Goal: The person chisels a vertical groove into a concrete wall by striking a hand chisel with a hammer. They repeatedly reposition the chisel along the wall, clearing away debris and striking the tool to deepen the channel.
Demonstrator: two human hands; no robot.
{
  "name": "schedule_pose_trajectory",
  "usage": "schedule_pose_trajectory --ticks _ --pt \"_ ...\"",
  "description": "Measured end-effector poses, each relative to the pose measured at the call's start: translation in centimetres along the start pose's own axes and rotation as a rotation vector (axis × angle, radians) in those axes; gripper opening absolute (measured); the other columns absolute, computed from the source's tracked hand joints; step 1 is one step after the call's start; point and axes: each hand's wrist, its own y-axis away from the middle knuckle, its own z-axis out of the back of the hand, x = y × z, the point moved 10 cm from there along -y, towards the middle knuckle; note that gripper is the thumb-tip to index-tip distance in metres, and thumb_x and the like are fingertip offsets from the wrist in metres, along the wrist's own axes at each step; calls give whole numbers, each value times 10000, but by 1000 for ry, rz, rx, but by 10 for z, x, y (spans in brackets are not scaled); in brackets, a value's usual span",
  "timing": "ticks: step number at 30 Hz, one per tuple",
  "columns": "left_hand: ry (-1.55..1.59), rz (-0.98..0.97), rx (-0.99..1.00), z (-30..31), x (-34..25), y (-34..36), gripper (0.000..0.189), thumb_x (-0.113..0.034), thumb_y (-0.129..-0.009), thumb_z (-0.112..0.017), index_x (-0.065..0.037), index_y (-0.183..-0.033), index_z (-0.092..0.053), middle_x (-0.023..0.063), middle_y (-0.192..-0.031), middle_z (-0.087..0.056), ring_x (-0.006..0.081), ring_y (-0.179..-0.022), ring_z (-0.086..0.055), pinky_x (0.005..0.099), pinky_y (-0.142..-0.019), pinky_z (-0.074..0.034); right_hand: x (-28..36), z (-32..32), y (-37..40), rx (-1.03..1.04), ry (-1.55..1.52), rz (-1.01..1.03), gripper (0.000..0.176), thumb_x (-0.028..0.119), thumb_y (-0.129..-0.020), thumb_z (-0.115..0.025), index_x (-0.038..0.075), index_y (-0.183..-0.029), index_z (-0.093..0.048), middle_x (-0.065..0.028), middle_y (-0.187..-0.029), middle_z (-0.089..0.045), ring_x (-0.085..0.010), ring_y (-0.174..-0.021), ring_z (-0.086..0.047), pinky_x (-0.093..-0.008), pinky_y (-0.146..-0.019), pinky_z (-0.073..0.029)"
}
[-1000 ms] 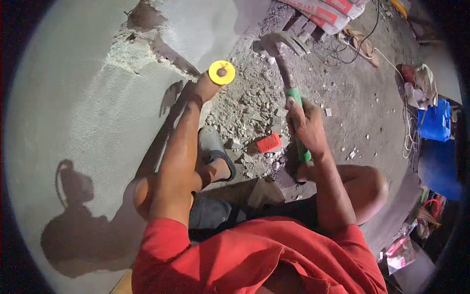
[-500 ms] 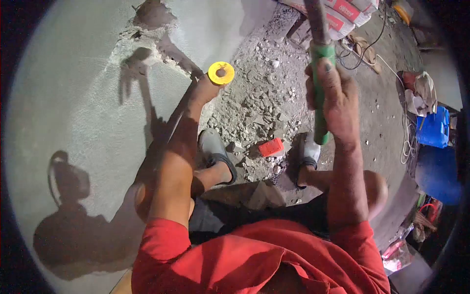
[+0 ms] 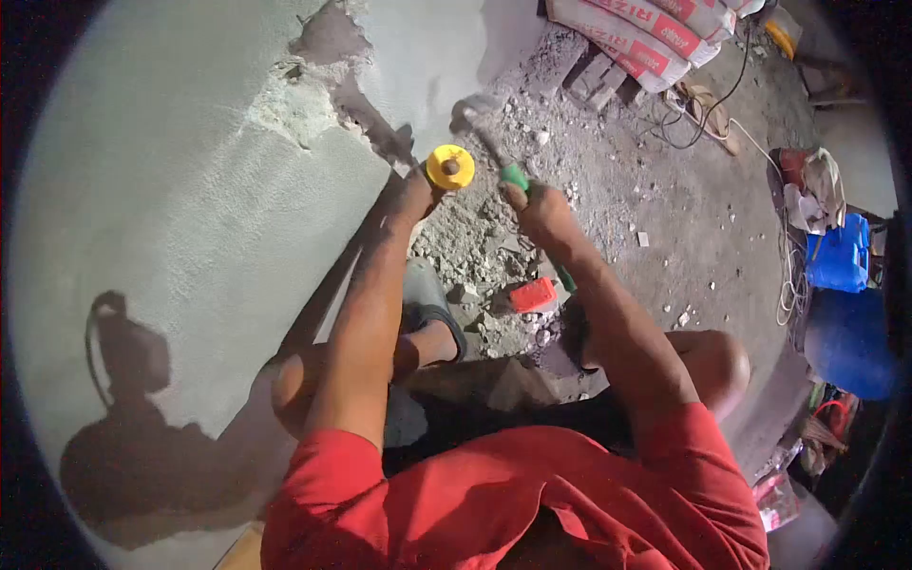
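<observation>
My left hand (image 3: 415,198) is closed around a chisel with a round yellow hand guard (image 3: 463,158), close to the wall (image 3: 218,190). The chisel's brown struck end shows in the middle of the guard; its tip is hidden. A rough channel (image 3: 370,119) is broken into the grey wall just beyond that hand. My right hand (image 3: 551,220) grips a hammer (image 3: 514,177) by its green handle. The hammer's head is blurred and sits low beyond the chisel, apart from the guard in this view.
Broken rubble (image 3: 475,242) covers the floor between my feet, with a red block (image 3: 533,295) on it. Printed sacks (image 3: 646,43) are stacked at the back. Cables (image 3: 785,275), a blue jerrycan (image 3: 840,252) and a blue container (image 3: 850,342) stand along the right.
My right hand has swung the hammer down and left from its raised position, toward the chisel. The left hand with the chisel appears slightly farther right, as the whole view has shifted a little.
</observation>
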Motion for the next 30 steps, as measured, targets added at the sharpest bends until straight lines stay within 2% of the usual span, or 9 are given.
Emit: schedule_pose_trajectory --ticks 2,4,7,11,12,21,24,26,30 --pt "-206 -90 -17 18 -33 11 429 -326 -849 -704 -89 -1192 -603 142 -1122 -676 303 -1000 -647 430 -840 -488 45 49 4 -7 -145 -5 401 410 -935 -616 12 -988 -617 -48 -648 -559 -128 -563 -518 -327 -527 -448" --pt "-62 1 -18 27 -26 9 413 -312 -824 -733 -65 -1137 -629 138 -1071 -693 332 -907 -683 442 -769 -524 99 99 15 -142 -476 121 383 423 -949 -601 41 -917 -601 40 -610 -486 -56 -510 -431 -241 -464 -357" --pt "119 -185 -141 48 -43 14 474 -330 -803 -753 -55 -1164 -617 153 -1091 -686 333 -970 -670 414 -805 -523 151 143 34 -406 -360 437 351 369 -977 -555 55 -824 -584 27 -615 -523 -63 -520 -480 -244 -454 -360" --pt "-123 -124 -102 19 0 -8 510 -331 -794 -760 -59 -1198 -606 199 -1125 -666 340 -1067 -637 427 -872 -501 8 -14 4 123 217 87 484 455 -933 -559 -22 -906 -636 -253 -782 -649 -407 -728 -650 -450 -670 -500" --pt "11 213 110 7 14 -3 539 -332 -860 -707 -57 -1289 -531 153 -1229 -618 307 -1132 -584 422 -994 -422 -3 -16 -1 117 216 89 484 455 -933 -559 -22 -906 -636 -253 -782 -649 -407 -728 -650 -450 -670 -500" --pt "91 -80 -109 34 -27 3 514 -217 -792 -763 -68 -1238 -556 168 -1143 -655 310 -1081 -627 423 -887 -488 167 166 23 -326 -588 348 441 433 -953 -563 18 -806 -569 -17 -548 -526 -91 -501 -521 -266 -477 -405" --pt "114 -201 -193 33 -23 3 506 -180 -795 -759 -44 -1230 -539 176 -1145 -644 321 -1073 -619 417 -889 -485 105 85 14 -425 -261 500 304 307 -918 -546 22 -820 -583 -117 -625 -586 -271 -568 -591 -383 -564 -483" --pt "131 -207 -183 25 -11 -7 538 -161 -783 -763 -53 -1253 -526 171 -1169 -626 327 -1084 -600 410 -923 -468 8 -18 -5 119 264 83 514 487 -898 -574 -24 -902 -632 -287 -804 -645 -448 -766 -648 -495 -702 -517" --pt "-180 57 45 6 8 -23 486 -238 -844 -683 -63 -1272 -533 184 -1170 -623 362 -1115 -583 438 -964 -456 2 10 -11 22 166 41 572 531 -912 -551 -35 -901 -639 -298 -797 -640 -465 -811 -639 -519 -720 -502"
